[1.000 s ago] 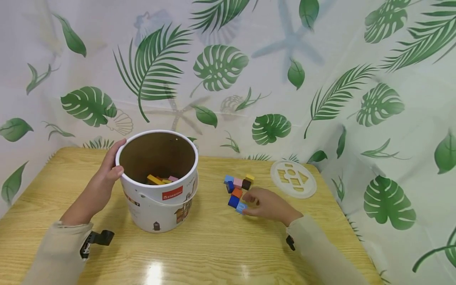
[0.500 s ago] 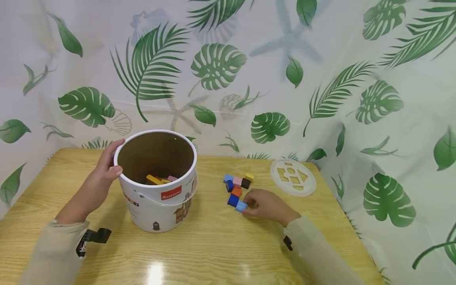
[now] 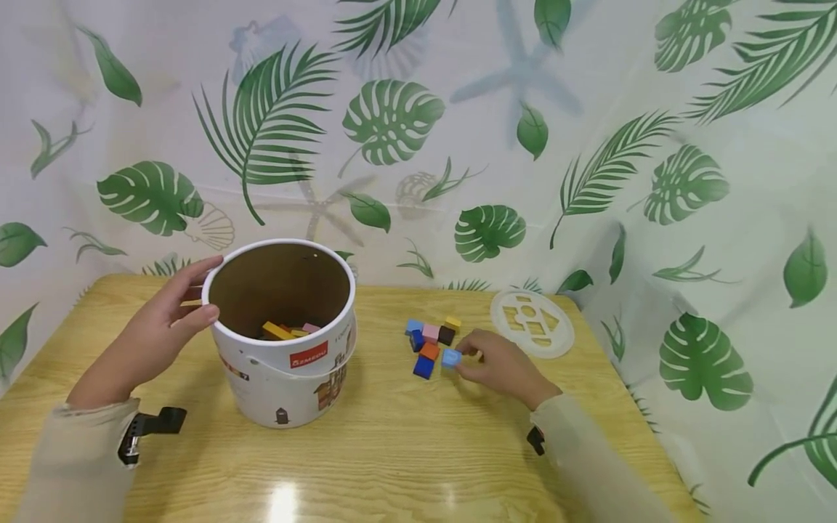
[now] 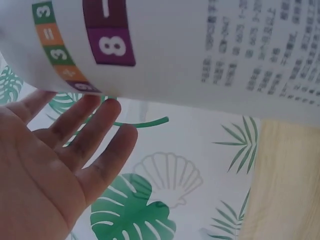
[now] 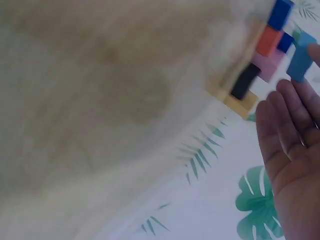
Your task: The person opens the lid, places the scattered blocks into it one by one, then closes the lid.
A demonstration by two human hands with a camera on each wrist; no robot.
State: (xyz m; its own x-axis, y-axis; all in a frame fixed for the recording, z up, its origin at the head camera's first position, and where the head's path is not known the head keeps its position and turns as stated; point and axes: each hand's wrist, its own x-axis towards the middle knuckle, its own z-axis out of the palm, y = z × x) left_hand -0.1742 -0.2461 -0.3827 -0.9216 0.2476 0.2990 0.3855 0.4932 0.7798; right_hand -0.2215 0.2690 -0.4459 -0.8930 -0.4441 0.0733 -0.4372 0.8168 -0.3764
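Note:
A white bucket [image 3: 281, 396] with printed pictures stands on the table, left of the middle, with several coloured blocks inside. My left hand [image 3: 157, 327] is at its left rim, thumb apart from the fingers. In the left wrist view the fingers [image 4: 107, 160] lie spread and nearly straight by the bucket wall [image 4: 165, 55]. My right hand [image 3: 500, 363] pinches a light blue block [image 3: 451, 358] between thumb and fingertips. Just left of it lie an orange block [image 3: 429, 351] and a dark blue block [image 3: 422, 367]; behind are a pink block [image 3: 431, 333] and a black block [image 3: 447, 335].
A round translucent stencil plate [image 3: 562, 341] with cut-out shapes lies at the table's back right. Behind the wooden table [image 3: 366, 465] hangs a leaf-printed cloth [image 3: 405, 189]. The bucket's thin handle [image 3: 307, 375] hangs down its front.
My right hand has drawn the light blue block up and away from the dark blue one. My left hand's grip on the bucket rim has loosened, its fingers more spread.

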